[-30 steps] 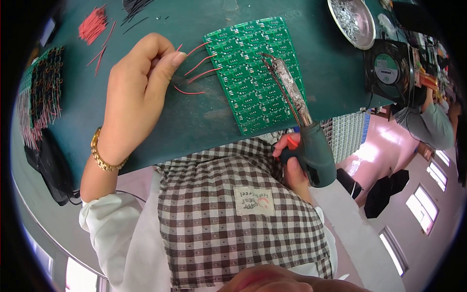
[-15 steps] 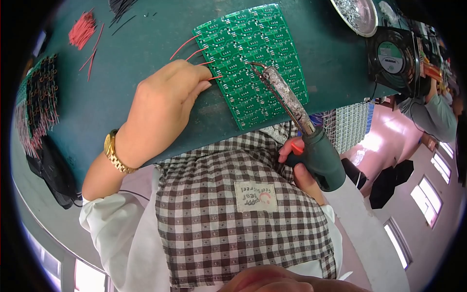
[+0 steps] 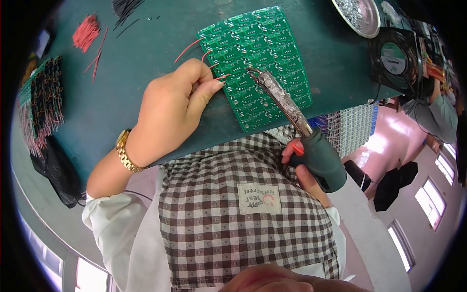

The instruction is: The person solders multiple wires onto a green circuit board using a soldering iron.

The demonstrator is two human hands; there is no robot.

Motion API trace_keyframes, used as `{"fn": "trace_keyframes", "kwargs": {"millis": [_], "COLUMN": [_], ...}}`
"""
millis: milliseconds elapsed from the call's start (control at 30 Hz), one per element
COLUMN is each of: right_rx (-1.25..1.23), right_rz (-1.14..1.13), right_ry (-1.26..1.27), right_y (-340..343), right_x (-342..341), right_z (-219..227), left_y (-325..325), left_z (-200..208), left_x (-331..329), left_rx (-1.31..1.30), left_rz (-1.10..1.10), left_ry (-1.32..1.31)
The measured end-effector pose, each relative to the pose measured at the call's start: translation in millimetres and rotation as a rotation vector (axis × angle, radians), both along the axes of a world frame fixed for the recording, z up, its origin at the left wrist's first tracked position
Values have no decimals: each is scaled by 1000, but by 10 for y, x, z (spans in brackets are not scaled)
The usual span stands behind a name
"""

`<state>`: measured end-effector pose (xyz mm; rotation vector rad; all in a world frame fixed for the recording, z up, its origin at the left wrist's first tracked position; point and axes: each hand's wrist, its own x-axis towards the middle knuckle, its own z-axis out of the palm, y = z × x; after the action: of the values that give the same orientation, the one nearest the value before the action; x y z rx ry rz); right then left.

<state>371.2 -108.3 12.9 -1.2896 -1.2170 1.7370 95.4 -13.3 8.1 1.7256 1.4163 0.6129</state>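
A panel of green circuit boards (image 3: 267, 51) lies on the table, with several red wires (image 3: 188, 47) sticking out from its left edge. My left hand (image 3: 177, 100) is at that edge, thumb and forefinger pinched on a short red wire whose end lies over the board. In my right hand (image 3: 304, 170) is a soldering gun (image 3: 323, 160) with a dark green body and red trigger. Its metal barrel slants up over the panel, and the bent tip is above the boards' middle; whether it touches, I cannot tell.
Loose red wires (image 3: 86, 33) and black wires (image 3: 125, 7) lie at the far left. A wired board stack (image 3: 44, 97) sits at the left edge. A metal dish (image 3: 360, 17) and a black fan (image 3: 395, 61) stand at the right. Another person's arm (image 3: 428, 107) shows beyond.
My left thumb and forefinger have shifted slightly right, closer to the panel edge with the red wire. The soldering gun stays nearly in place; the whole view has drifted a little.
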Motion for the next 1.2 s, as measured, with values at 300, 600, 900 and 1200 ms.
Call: {"fn": "trace_keyframes", "kwargs": {"millis": [300,600,900,1200], "right_rx": [-3,50,14,25], "right_rz": [52,118,81,56], "right_ry": [-98,-184,-164,-16], "right_y": [49,44,1,-28], "right_x": [-19,-42,-45,17], "right_z": [31,-31,-89,-111], "left_y": [14,27,13,18], "left_z": [-44,-61,-72,-60], "left_x": [7,-3,11,28], "left_rx": [13,41,52,120], "left_rz": [22,-4,13,3], "left_ry": [32,33,74,115]}}
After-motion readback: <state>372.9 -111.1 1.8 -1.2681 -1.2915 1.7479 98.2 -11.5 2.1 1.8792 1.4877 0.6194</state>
